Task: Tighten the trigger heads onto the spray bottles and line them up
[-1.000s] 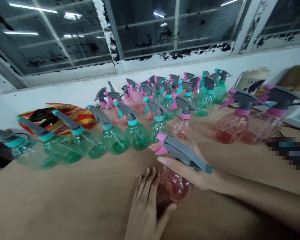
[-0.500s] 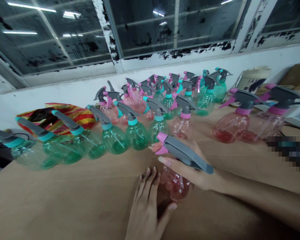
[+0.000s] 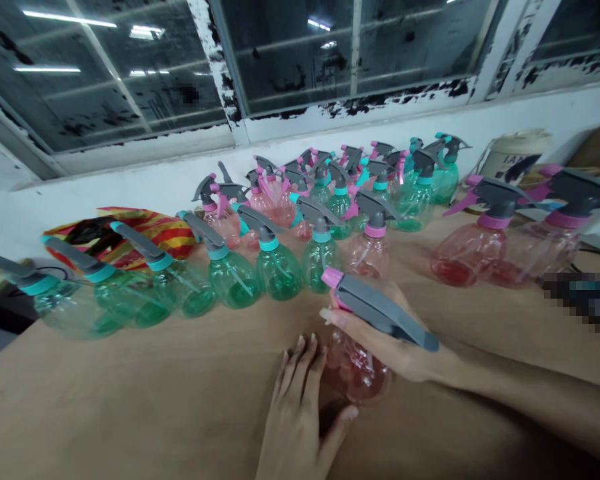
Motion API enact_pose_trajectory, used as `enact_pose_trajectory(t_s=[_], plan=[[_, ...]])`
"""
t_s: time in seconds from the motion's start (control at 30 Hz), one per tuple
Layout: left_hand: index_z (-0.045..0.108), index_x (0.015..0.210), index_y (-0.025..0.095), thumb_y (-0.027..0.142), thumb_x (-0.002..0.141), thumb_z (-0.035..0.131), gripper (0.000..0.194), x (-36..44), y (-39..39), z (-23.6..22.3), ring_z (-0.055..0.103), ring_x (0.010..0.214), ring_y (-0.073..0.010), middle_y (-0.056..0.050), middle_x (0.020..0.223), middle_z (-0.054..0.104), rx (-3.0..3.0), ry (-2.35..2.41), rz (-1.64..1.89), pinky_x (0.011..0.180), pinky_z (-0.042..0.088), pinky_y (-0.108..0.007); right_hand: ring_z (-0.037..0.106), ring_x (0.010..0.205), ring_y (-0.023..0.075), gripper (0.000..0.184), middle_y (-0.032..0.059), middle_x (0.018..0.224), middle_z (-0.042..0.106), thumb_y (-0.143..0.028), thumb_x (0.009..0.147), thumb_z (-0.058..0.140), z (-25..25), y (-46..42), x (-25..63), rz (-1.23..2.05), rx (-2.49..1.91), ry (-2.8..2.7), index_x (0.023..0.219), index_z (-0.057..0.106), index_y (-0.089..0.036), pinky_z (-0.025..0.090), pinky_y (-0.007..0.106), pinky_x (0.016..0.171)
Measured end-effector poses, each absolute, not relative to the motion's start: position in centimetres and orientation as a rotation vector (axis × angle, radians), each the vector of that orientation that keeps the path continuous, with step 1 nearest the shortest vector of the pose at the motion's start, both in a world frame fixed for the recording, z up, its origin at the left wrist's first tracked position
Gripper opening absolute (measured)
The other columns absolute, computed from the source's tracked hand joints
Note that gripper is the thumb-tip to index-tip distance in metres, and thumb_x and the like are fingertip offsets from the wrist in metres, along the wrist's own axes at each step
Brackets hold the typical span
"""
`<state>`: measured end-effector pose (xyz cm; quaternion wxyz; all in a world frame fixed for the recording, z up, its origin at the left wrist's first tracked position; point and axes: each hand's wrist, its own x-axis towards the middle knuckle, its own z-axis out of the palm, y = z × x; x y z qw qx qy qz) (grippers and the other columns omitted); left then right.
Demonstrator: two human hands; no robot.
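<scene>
A clear pink spray bottle [image 3: 363,380] with a grey and pink spray head stands on the table before me. My right hand [image 3: 395,333] is wrapped around it just under the head, fingers curled at the pink trigger, which is mostly hidden. Close to the bottle's left side, my left hand [image 3: 300,407] lies palm down with fingers stretched and thumb apart. It holds nothing; whether its fingertips touch the bottle I cannot tell. Another pink spray bottle [image 3: 367,257] stands just behind the right hand, beside a green spray bottle [image 3: 323,263].
A row of green spray bottles [image 3: 235,283] runs to the left edge. Many pink and green bottles crowd along the wall, with two pink spray bottles [image 3: 470,260] at right. A red and yellow striped bag [image 3: 175,233] lies behind the row; a cream bag [image 3: 515,157] stands back right.
The fingers of my right hand have drawn in, and the pink trigger shows less beneath the spray head. My left hand stays flat beside the bottle. The whole view has shifted slightly.
</scene>
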<state>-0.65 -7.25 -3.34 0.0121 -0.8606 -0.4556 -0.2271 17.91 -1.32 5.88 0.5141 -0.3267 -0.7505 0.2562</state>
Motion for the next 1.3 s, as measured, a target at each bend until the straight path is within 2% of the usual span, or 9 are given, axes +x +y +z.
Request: enact_pose_trajectory(t_s=[0.2,0.33,0.5,0.67,0.9,1.1,1.3], plan=[[0.038,0.141,0.012,0.036,0.089,0.061,0.061,-0.74,-7.25,-3.70,0.048,0.131,-0.0323,-0.018,0.143,0.050,-2.672,-1.411,-0.747,0.101,0.048,-0.053,0.057,0.061,0.0117,0.015,-0.0032,0.071,0.060,-0.034,0.087,0.062,5.68,-0.76,18.15,0.760,-0.755,-1.773,0.076,0.059,-0.023,0.047,0.026,0.058],[0.038,0.140,0.013,0.037,0.090,0.059,0.059,-0.70,-7.27,-3.88,0.048,0.131,-0.0324,-0.017,0.143,0.050,-2.677,-1.431,-0.736,0.101,0.047,-0.054,0.055,0.056,0.0129,0.014,-0.0022,0.071,0.061,-0.037,0.087,0.061,5.41,-0.75,18.38,0.803,-0.776,-1.761,0.082,0.062,-0.024,0.045,0.027,0.050],[0.038,0.140,0.013,0.039,0.091,0.058,0.059,-0.81,-7.36,-3.81,0.048,0.131,-0.0330,-0.018,0.143,0.050,-2.673,-1.459,-0.740,0.101,0.048,-0.054,0.064,0.067,0.0148,0.005,-0.0004,0.077,0.065,-0.029,0.084,0.064,5.54,-1.09,18.29,0.762,-0.720,-1.738,0.085,0.065,-0.023,0.052,0.029,0.061],[0.040,0.140,0.014,0.039,0.090,0.059,0.058,-0.82,-7.43,-3.79,0.047,0.132,-0.0332,-0.017,0.144,0.049,-2.701,-1.489,-0.756,0.102,0.046,-0.055,0.067,0.075,0.0158,0.009,0.0009,0.085,0.068,-0.027,0.085,0.063,5.55,-1.13,18.25,0.759,-0.717,-1.742,0.093,0.066,-0.024,0.054,0.030,0.069],[0.039,0.142,0.015,0.037,0.091,0.058,0.059,-0.68,-7.40,-3.94,0.045,0.134,-0.0325,-0.016,0.145,0.048,-2.707,-1.515,-0.781,0.105,0.043,-0.056,0.068,0.077,0.0162,0.015,0.0012,0.088,0.070,-0.031,0.085,0.064,5.40,-1.10,18.37,0.795,-0.757,-1.738,0.098,0.066,-0.024,0.055,0.032,0.072],[0.042,0.139,0.013,0.037,0.090,0.059,0.057,-0.49,-7.32,-4.00,0.044,0.134,-0.0329,-0.017,0.145,0.048,-2.709,-1.520,-0.745,0.105,0.043,-0.056,0.066,0.071,0.0150,0.010,-0.0005,0.078,0.070,-0.031,0.086,0.062,5.75,-1.20,18.43,0.736,-0.770,-1.773,0.083,0.067,-0.022,0.052,0.029,0.065],[0.041,0.141,0.015,0.037,0.091,0.058,0.057,-0.61,-7.21,-4.20,0.044,0.135,-0.0320,-0.016,0.146,0.048,-2.697,-1.503,-0.809,0.105,0.043,-0.056,0.054,0.059,0.0100,0.015,-0.0049,0.067,0.058,-0.031,0.085,0.063,5.92,-1.46,18.86,0.705,-0.783,-1.764,0.074,0.059,-0.022,0.045,0.026,0.057]])
